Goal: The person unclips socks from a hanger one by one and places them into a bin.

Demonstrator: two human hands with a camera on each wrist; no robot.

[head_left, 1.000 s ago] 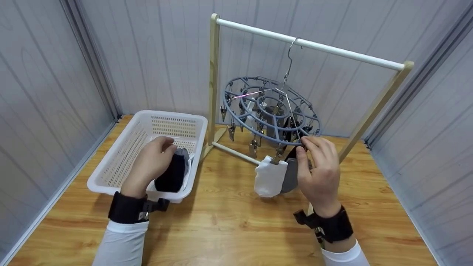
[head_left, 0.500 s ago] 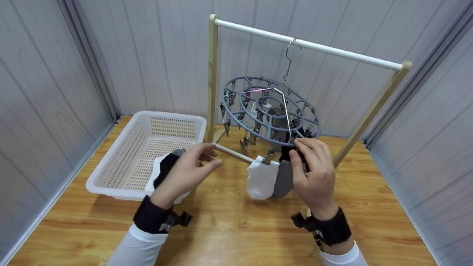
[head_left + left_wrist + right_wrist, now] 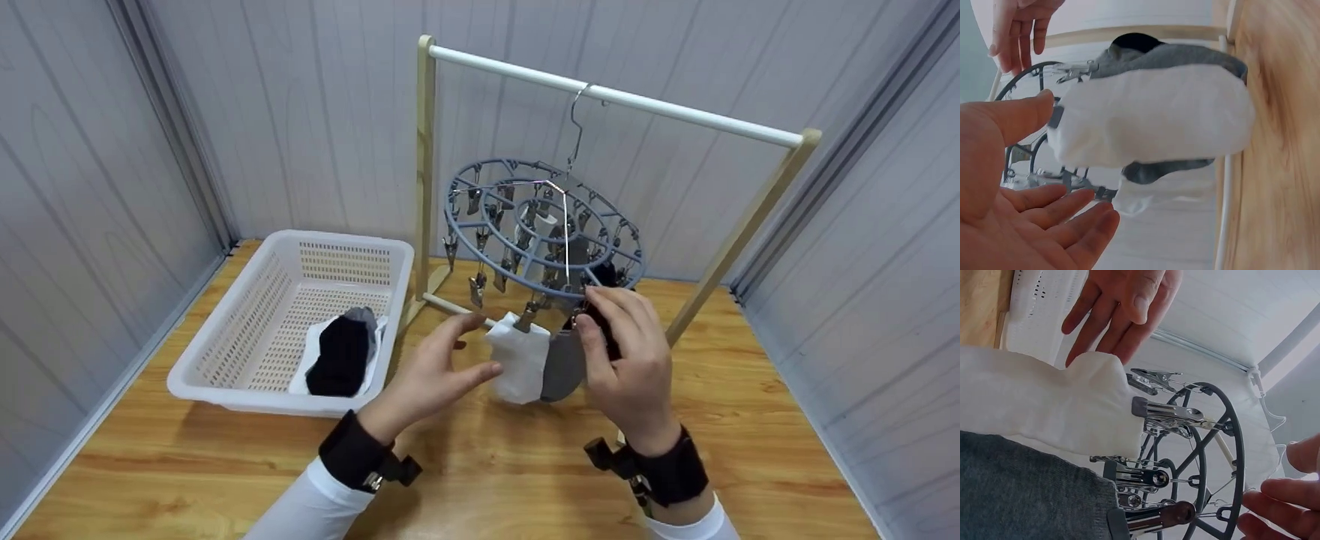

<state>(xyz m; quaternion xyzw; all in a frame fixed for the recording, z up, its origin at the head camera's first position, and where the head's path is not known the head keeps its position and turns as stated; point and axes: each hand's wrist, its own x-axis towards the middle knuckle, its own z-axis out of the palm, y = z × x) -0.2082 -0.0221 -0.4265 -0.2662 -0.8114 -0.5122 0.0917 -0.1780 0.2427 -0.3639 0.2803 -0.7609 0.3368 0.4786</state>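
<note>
A round grey clip hanger (image 3: 517,281) hangs tilted, with metal clips around its rings. From its front clips hang a white sock (image 3: 517,367) and, beside it, a grey sock (image 3: 562,367). Black fabric shows partly behind my right hand (image 3: 634,356). That hand's fingertips touch the hanger's rim, thumb apart from the fingers; the right wrist view puts them right at the outer ring (image 3: 1239,455). My left hand (image 3: 435,371) is spread beside the white sock, holding nothing. In the left wrist view its thumb is close to the clip (image 3: 1057,116) on that sock.
At the left stands a white perforated basket (image 3: 285,403), with a black sock (image 3: 341,360) lying on white and grey ones. The hanger's hook (image 3: 576,124) sits on the white bar (image 3: 675,110) of a wooden-legged rack. Walls enclose the wooden table (image 3: 480,480).
My left hand has moved right, from over the basket to the white sock. The hanger has turned, its front socks shifting left. My right hand has stayed at the rim, moving slightly left.
</note>
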